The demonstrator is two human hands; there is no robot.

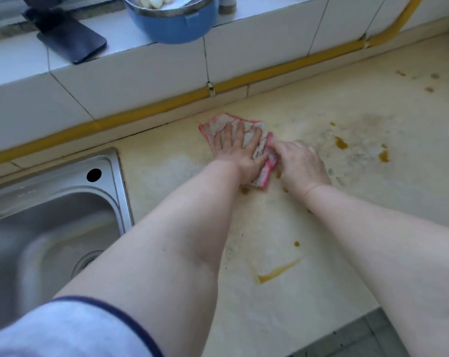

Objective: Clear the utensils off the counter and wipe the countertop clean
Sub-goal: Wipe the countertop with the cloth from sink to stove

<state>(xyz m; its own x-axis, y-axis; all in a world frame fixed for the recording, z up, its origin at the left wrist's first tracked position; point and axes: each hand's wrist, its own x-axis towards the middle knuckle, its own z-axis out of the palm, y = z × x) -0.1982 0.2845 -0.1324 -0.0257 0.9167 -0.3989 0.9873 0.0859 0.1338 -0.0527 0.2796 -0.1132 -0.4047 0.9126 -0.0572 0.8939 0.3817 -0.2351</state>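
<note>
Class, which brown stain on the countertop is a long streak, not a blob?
The stain nearest the countertop's front edge; all the others are small blobs or drops.

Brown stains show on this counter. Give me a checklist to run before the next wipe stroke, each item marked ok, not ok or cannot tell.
1. Left hand flat on the cloth, fingers straight: ok.
2. Right hand gripping the cloth's edge: its fingers are curled beside the edge, but the contact is hidden: cannot tell.
3. Cleaver and blue bowl off the countertop, up on the ledge: ok.
4. Brown spots right of the cloth wiped away: not ok.
5. Brown streak near the front edge wiped away: not ok.
</note>
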